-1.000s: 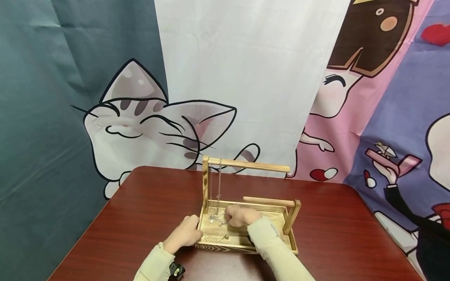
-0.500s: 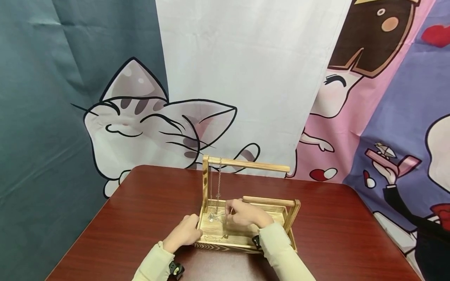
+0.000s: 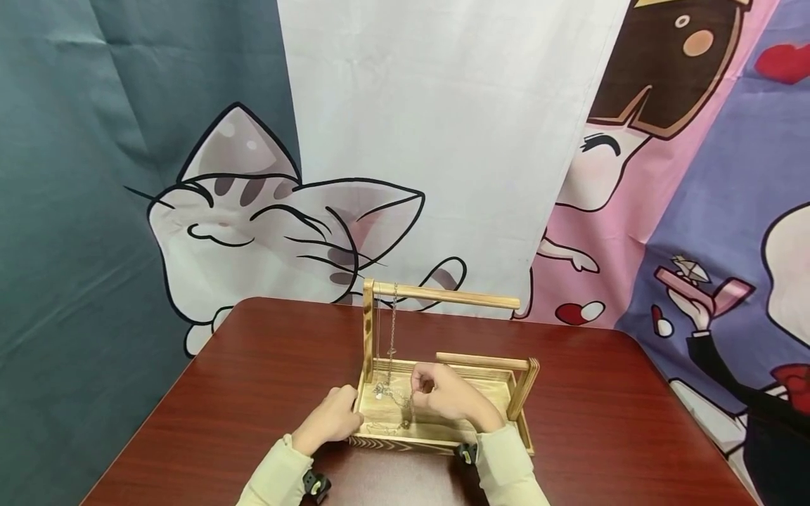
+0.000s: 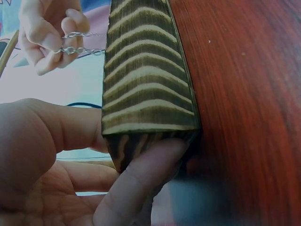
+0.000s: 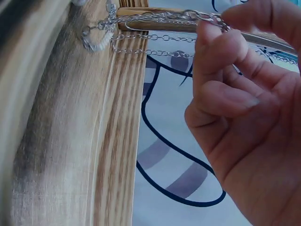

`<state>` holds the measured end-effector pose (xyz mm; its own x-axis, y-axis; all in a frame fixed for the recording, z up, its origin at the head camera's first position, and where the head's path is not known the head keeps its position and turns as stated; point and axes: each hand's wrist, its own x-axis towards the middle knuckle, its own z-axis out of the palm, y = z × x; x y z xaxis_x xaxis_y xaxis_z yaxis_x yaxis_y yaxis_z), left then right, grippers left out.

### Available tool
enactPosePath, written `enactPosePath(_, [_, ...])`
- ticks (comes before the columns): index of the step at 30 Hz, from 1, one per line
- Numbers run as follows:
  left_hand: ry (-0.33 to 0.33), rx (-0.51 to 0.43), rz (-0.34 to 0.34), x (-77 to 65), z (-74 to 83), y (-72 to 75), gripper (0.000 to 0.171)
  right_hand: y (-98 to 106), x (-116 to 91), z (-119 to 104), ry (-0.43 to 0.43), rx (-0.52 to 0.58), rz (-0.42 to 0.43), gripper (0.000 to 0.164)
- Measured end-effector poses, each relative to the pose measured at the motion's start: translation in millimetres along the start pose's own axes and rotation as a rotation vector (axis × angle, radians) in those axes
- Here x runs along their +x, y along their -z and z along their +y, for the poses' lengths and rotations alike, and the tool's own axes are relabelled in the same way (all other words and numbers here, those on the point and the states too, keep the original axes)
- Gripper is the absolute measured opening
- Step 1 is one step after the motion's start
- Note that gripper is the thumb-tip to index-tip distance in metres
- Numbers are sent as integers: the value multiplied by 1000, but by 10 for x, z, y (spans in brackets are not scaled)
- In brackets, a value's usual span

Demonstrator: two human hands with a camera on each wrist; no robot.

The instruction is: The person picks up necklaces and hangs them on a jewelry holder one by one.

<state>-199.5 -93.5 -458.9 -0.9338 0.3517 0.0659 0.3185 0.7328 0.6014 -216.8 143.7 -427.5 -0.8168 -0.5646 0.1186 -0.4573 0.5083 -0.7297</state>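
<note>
My left hand (image 3: 334,420) grips the left front corner of a shallow wooden tray (image 3: 392,445); in the left wrist view its thumb and fingers close around the striped wood. Above the tray's middle, my right hand (image 3: 451,395) pinches a silver chain (image 5: 188,17) between thumb and index finger, the other fingers curled. Part of that chain lies bunched beside the tray's left post in the head view. A necklace (image 3: 392,330) hangs from the upper wooden bar (image 3: 449,295). Another thin chain (image 3: 380,427) with a small round piece lies in the tray's front left.
The tray's tall post (image 3: 368,334) stands at its left end. A lower bar (image 3: 484,361) on a short post (image 3: 524,390) is at the right. The red-brown table (image 3: 285,351) surrounds the tray; a printed cloth (image 3: 443,140) hangs behind.
My right hand has risen from the tray floor, then shifted slightly right and toward me, with the chain in its fingertips. My left hand has stayed on the tray corner.
</note>
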Motion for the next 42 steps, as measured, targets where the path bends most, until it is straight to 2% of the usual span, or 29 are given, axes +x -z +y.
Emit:
enactPosePath(6, [4,11,2,-2,5,1,12,-6,-66,-66,5,48,69,16])
enactPosePath(12, [4,9,-1,2,-4,1,12,121,-132,-448,69,68,123,14])
enactPosePath(15, [4,14,-2,1,-2,1,13,177,-142,-565,106,57,155,13])
enactPosePath(21, [0,20,-8,-3,7,0,12,194,-116,-486,94,72,221,14])
enactPosePath(25, [4,23,-5,-2,6,1,12,232,-87,-433,125,88,258,13])
enactPosePath(30, [2,28,-3,-1,-7,-4,11,296,-71,-472,148,66,283,13])
enactPosePath(32, [3,30,-4,-2,-12,-9,11,333,-83,-578,148,59,294,11])
enactPosePath(37, [6,29,-4,-2,-13,-11,10,423,-52,-665,156,47,325,9])
enactPosePath(42, [-4,27,-3,6,-6,-3,10,508,-2,-664,171,30,348,9])
